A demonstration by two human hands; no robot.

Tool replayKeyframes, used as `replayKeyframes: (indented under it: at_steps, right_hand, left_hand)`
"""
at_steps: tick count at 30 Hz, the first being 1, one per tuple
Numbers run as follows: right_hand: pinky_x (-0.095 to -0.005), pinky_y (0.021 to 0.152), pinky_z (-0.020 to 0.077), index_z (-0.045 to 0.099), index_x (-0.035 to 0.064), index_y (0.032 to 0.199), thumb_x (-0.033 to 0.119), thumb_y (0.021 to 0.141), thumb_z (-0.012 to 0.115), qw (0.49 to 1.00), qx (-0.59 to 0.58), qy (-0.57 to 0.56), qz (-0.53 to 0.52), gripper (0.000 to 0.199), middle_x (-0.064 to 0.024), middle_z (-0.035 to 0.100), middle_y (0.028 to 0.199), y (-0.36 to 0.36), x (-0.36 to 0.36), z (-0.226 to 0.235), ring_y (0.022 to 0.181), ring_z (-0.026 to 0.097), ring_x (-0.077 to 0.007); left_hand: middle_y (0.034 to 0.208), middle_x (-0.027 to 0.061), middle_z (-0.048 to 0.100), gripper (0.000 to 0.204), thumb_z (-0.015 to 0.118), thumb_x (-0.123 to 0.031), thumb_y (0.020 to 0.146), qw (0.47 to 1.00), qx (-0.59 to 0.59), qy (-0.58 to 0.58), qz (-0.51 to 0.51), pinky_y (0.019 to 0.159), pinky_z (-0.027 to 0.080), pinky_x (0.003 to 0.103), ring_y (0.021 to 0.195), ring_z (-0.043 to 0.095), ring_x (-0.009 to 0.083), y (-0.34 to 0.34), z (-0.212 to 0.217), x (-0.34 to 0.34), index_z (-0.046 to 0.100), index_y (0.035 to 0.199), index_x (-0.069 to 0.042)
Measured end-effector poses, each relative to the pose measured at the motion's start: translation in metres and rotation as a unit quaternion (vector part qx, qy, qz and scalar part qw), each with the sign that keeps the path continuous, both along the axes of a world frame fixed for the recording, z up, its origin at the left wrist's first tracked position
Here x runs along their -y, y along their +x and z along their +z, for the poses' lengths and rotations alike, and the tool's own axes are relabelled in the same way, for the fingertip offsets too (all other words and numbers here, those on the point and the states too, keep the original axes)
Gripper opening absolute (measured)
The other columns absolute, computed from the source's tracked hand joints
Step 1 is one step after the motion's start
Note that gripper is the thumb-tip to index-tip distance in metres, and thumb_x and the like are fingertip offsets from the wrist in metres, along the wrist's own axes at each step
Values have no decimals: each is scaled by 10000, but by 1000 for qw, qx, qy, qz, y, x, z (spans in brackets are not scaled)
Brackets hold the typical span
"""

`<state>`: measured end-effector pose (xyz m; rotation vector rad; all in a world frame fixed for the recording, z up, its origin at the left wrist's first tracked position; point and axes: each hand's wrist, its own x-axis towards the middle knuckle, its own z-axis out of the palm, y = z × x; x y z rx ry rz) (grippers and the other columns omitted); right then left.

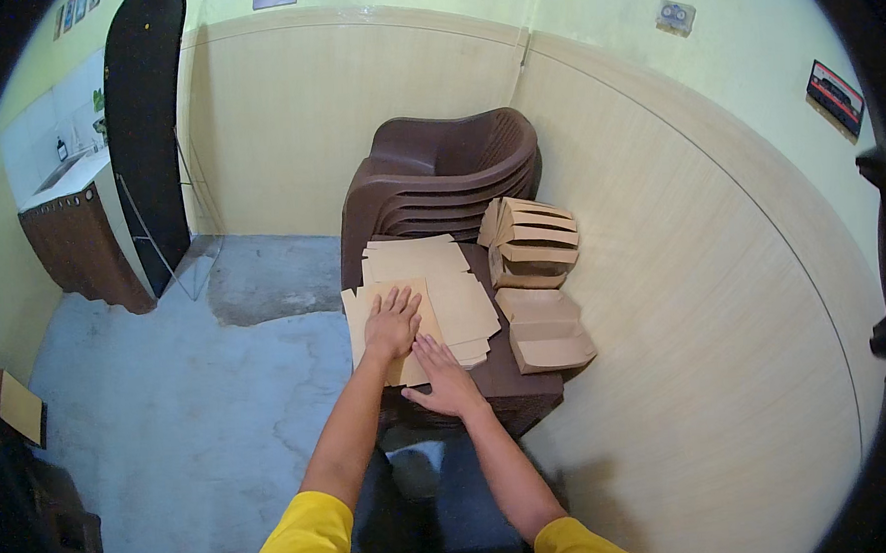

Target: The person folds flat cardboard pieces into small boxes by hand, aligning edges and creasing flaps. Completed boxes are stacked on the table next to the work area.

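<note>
Flat tan cardboard box blanks [434, 297] lie stacked on the dark brown plastic table [509, 388] in front of me — my left hand [392, 324] presses palm-down, fingers spread, on the top sheet, my right hand [449, 381] flat and open on its near edge — with folded tan cardboard boxes [535, 282] piled just right, before stacked brown plastic chairs [438, 182].

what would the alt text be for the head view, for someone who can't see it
A person's left hand and right hand press flat on a stack of flat brown cardboard sheets on a dark brown table. Folded cardboard boxes sit at the right, stacked brown plastic chairs behind, in a corner with beige walls.
</note>
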<state>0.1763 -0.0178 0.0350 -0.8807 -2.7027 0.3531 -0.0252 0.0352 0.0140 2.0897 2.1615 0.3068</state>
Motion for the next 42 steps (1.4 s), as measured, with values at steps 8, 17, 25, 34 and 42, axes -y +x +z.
replayKeyframes:
  at_steps: [8,17,25,34,42]
  right_hand:
    - [-660,1320,64,208,-23,1706,714,1074,373,984,131,8,-124,985,-166,203,1801,5,13,-3,1676,165,-292]
    - [-668,1318,5,169,63,1737,811,1035,253,974,118,-116,-157,1029,-89,131,1828,-62,-94,8,1689,95,-220]
    - [-660,1317,27,160,16,1727,803,1033,326,980,107,-85,-141,1063,-139,159,1817,-35,-51,13,1686,114,-264]
    - [-674,1312,33,181,-32,1709,858,996,340,978,117,-49,-166,1152,-161,210,1801,-7,-9,10,1683,131,-277]
    - [-649,1318,23,188,-1,1719,890,956,394,971,128,-149,-137,1191,-148,140,1819,-50,-86,28,1689,72,-289]
  left_hand:
    - [1808,17,236,609,310,-399,1148,999,-15,28,-14,1358,109,529,1676,159,271,1,-5,1,298,1721,-195]
    - [1813,25,223,664,357,-393,1128,998,-46,3,-31,1360,90,520,1680,144,276,-5,-1,1,253,1732,-140]
    - [1799,45,262,636,367,-356,1120,999,12,44,-18,1359,113,524,1670,180,295,-1,-5,2,316,1707,-117]
    - [1802,25,254,634,360,-364,1137,999,-21,29,-15,1362,114,507,1671,179,265,-2,-7,-3,285,1717,-121]
    - [1656,109,504,509,537,-212,1041,962,220,160,-15,1326,248,492,1583,387,333,-17,-19,-7,577,1536,-99]
